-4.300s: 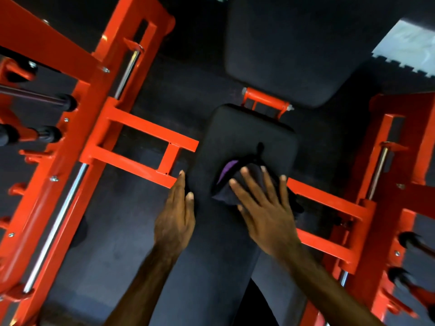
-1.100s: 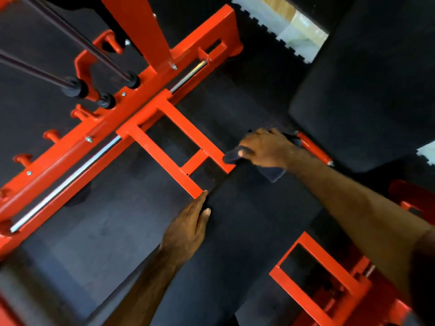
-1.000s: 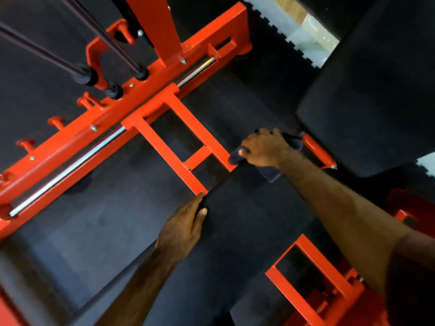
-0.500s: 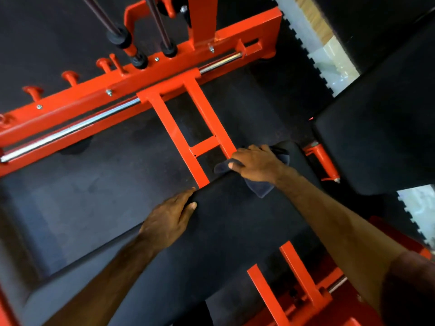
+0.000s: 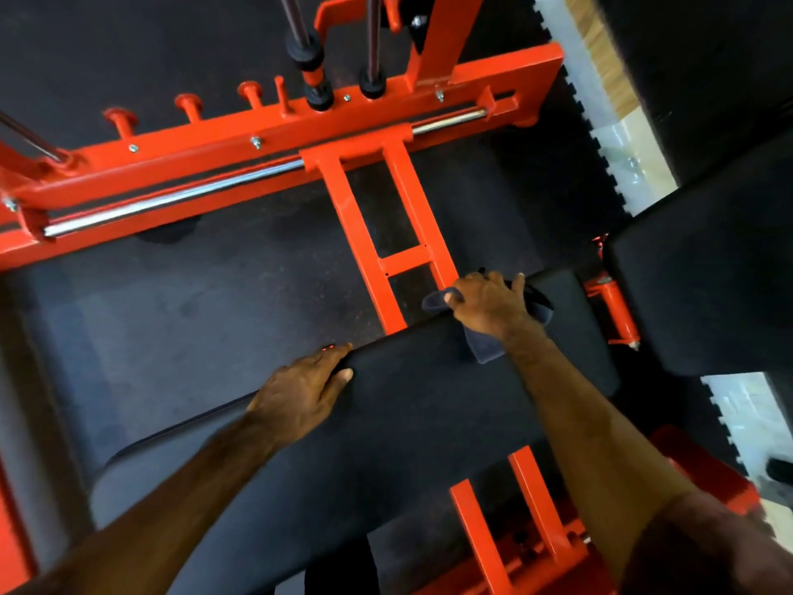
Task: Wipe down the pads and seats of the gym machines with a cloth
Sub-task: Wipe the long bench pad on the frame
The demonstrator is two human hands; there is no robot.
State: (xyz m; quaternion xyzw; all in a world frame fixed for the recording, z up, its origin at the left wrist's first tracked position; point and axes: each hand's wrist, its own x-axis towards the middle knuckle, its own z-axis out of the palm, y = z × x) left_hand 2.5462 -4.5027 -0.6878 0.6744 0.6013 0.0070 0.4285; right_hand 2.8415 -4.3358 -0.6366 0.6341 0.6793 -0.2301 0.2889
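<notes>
A long black bench pad [image 5: 420, 405] runs from lower left to upper right across the view. My right hand [image 5: 489, 304] holds a dark grey cloth [image 5: 485, 347] against the pad's far edge near its upper end, fingers curled over the cloth and the edge. Part of the cloth sticks out past my thumb and part hangs below my wrist. My left hand [image 5: 300, 390] rests on the same far edge lower down, thumb on top of the pad and fingers over the side.
An orange steel frame [image 5: 274, 135] with a chrome guide rod [image 5: 171, 199] and weight pegs lies beyond the bench. Orange cross bars [image 5: 386, 234] run under the pad. A second black pad [image 5: 703, 289] sits at right. Black rubber floor lies around.
The view has swung, so the bench now lies more across the frame. My right hand with the cloth stays at the pad's far edge near its end; my left hand keeps its hold on the edge.
</notes>
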